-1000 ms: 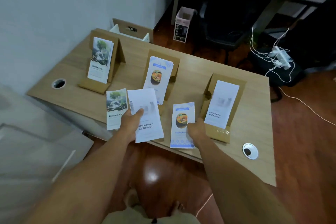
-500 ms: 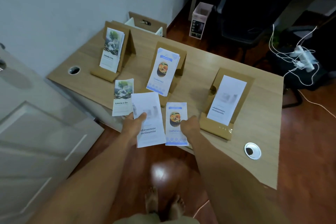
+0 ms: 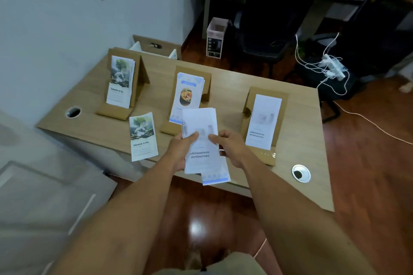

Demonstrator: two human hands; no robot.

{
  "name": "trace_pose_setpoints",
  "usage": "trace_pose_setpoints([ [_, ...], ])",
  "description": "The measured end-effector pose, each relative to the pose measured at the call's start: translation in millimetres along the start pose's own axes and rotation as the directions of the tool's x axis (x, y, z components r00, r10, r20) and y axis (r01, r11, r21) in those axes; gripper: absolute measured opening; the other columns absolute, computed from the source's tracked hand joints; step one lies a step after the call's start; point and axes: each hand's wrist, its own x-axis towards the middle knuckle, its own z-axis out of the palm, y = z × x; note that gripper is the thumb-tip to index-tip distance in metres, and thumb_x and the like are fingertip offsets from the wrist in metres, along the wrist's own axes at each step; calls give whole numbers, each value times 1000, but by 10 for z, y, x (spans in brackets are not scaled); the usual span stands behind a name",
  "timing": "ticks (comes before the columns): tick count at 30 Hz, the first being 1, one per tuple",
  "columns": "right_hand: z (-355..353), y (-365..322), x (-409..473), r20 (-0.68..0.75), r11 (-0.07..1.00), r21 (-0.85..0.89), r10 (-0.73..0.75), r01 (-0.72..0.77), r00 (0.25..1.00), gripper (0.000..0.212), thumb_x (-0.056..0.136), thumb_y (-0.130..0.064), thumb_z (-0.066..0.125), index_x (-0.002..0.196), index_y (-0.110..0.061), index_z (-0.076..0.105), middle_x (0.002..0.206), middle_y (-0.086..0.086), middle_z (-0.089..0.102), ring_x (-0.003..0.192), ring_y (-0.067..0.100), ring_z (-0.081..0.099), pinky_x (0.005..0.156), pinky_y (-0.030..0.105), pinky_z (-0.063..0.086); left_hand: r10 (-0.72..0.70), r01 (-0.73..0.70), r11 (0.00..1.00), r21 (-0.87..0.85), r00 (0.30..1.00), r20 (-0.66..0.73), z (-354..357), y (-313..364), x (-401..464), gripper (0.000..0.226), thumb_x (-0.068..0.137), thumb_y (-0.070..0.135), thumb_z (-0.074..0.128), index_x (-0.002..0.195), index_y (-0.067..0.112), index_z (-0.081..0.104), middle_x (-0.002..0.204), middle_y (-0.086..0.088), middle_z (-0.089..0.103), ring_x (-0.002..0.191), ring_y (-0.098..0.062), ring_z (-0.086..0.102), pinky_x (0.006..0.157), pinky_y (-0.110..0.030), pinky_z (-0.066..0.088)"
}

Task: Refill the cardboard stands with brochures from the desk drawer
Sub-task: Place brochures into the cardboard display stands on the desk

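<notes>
Both hands hold a stack of white brochures [image 3: 202, 140] above the desk's near edge: my left hand [image 3: 182, 150] grips its left side, my right hand [image 3: 230, 148] its right. Under that stack lies a blue-patterned food brochure [image 3: 215, 177], mostly covered. A tree brochure [image 3: 143, 136] lies flat to the left. Three cardboard stands sit on the desk: the left stand [image 3: 139, 73] with tree brochures, the middle stand [image 3: 206, 82] with food brochures, the right stand [image 3: 263, 94] with white brochures.
The wooden desk [image 3: 297, 131] has two cable holes, one at the left [image 3: 73, 112] and one at the right [image 3: 301, 173]. An open drawer [image 3: 156, 48] shows behind the far edge. A chair, a power strip with cables and a seated person are beyond.
My left hand carried the white stack rightward over the food brochure. My right hand left the food brochure and took the stack's right side. The camera moved closer.
</notes>
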Motion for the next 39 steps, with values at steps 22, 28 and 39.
trace_pose_setpoints([
  [22,-1343,-207,60,-221,999,39,23,-15,975,6,93,-14,70,89,-10,68,94,7,77,78,22,72,61,30,56,-10,0,994,109,996,88,1268,54,233,28,104,22,57,128,12,67,115,-15,77,106,-38,73,93,-61,56],
  [28,-1697,-220,196,-284,979,-199,-23,-36,958,33,85,-12,72,65,-13,46,62,5,43,51,18,33,49,22,27,10,-18,993,116,998,67,1574,-72,310,29,104,23,57,129,12,67,117,-12,76,105,-36,74,86,-50,61],
  [39,-2078,-391,525,-340,987,-123,-136,100,930,8,94,-7,61,87,-5,60,73,13,58,56,19,65,54,32,54,91,-69,984,166,987,-129,1501,-89,540,21,102,30,60,117,20,70,112,-10,77,99,-33,74,90,-57,59],
])
